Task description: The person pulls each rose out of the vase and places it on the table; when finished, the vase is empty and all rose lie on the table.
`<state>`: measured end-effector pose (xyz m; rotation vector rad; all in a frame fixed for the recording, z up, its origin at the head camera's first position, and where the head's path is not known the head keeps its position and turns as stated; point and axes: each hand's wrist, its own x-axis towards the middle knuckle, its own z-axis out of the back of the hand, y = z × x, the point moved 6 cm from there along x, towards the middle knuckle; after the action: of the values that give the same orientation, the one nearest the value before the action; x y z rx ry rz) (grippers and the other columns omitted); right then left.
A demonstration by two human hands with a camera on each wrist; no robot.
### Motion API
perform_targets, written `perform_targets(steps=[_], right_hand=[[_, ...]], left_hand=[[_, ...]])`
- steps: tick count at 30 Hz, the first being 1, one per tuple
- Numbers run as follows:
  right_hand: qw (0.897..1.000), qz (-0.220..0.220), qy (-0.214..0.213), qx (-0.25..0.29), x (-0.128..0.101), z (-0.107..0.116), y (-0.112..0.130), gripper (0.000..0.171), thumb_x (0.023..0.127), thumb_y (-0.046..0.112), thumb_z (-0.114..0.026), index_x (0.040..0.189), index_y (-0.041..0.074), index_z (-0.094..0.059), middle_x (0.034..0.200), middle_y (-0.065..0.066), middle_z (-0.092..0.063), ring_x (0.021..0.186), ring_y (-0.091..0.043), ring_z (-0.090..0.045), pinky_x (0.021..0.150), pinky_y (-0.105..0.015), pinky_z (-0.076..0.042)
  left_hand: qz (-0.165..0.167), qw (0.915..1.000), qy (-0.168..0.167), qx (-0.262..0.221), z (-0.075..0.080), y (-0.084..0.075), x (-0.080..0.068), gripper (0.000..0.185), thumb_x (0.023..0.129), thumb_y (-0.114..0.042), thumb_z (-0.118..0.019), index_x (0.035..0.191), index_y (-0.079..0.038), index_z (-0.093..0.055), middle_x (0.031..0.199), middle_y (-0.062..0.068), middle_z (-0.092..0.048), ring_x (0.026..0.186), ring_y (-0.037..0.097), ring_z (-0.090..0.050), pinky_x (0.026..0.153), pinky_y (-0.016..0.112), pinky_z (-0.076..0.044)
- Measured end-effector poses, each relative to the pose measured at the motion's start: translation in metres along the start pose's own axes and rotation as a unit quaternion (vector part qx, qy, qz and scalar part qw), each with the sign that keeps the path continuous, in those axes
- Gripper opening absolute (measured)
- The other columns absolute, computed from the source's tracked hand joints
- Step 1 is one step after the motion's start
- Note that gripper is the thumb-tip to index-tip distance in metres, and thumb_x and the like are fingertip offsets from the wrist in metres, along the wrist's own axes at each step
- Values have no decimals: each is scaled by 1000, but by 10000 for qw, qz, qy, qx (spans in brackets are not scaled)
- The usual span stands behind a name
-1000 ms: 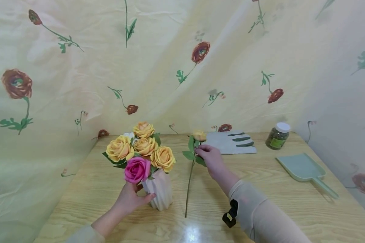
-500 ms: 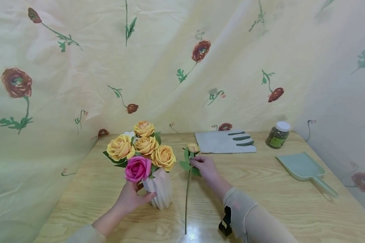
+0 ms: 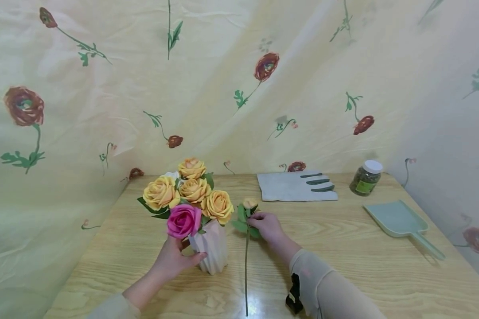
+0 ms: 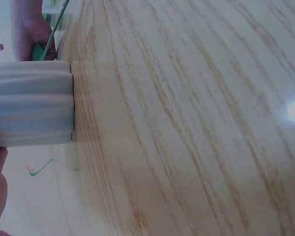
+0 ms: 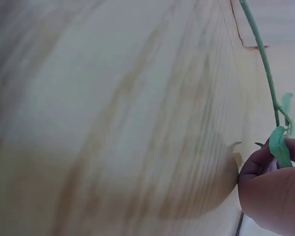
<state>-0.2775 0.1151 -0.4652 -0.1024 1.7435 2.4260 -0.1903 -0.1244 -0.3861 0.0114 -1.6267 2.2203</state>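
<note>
You are working on a pale wooden worktop [image 3: 343, 248] with a strong grain and a glossy varnish that throws a bright glare near its front edge. On it, the white ribbed vase [image 3: 214, 248] looks like matt ceramic. Behind the vase hangs a thin, creased cloth backdrop [image 3: 207, 88] printed with flowers. Right of the vase lie a matt grey fabric glove [image 3: 287, 188], a smooth mint-green plastic scoop [image 3: 395, 219] and a glass jar [image 3: 364, 179] with a white plastic lid.

This looked like a home craft corner set up for flower arranging. A wood-grain surface [image 3: 343, 248] stood against a draped flower-print cloth [image 3: 223, 88]. Behind the white vase [image 3: 213, 248] of roses lay a grey glove [image 3: 287, 188], with a jar [image 3: 364, 178] and a green scoop [image 3: 399, 219] well to its right.
</note>
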Motion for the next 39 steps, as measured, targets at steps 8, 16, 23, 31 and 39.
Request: perform_targets(steps=[8, 16, 23, 31, 39], right_hand=[[9994, 12, 3, -359, 0, -1, 1, 18, 73, 12, -67, 86, 0, -65, 88, -6, -60, 84, -19, -52, 66, -27, -43], [9976, -182, 108, -661, -2, 0, 0, 18, 74, 13, -66, 88, 2, -65, 96, -8, -59, 92, -21, -51, 70, -29, -44], [9992, -213, 314, -142, -3, -2, -1, 19, 77, 11, -61, 91, -1, -64, 87, -8, -60, 76, -15, -54, 61, -26, -46], [9977, -104, 501, 454, -6, 2, 8, 25, 79, 10, -59, 99, -4, -60, 84, -11, -62, 69, -15, -57, 63, -28, -49], [9940, 457, 839, 524, -17, 6, 43, 26, 81, 16, -60, 103, 1, -60, 92, -14, -60, 78, -21, -57, 67, -33, -47]], left_hand=[[-105, 9999, 21, 15, -1, -1, 1, 80, 66, -8, -75, 128, -14, -24, 126, 9, -35, 115, 28, -37, 86, 43, -39], [66, 10000, 7, 7, 0, 3, 1, 79, 66, -10, -75, 127, -14, -26, 126, 7, -36, 115, 26, -38, 86, 40, -40], [217, 9998, -11, 38, 0, 3, 1, 77, 65, -10, -76, 126, -13, -28, 124, 8, -38, 113, 26, -40, 86, 39, -40], [170, 9999, -12, 5, 1, 2, 1, 78, 66, -10, -75, 126, -14, -26, 124, 8, -37, 113, 27, -41, 86, 38, -41], [101, 9999, -32, -52, 0, -1, 0, 79, 66, -8, -75, 127, -12, -26, 124, 10, -37, 112, 27, -41, 86, 37, -41]])
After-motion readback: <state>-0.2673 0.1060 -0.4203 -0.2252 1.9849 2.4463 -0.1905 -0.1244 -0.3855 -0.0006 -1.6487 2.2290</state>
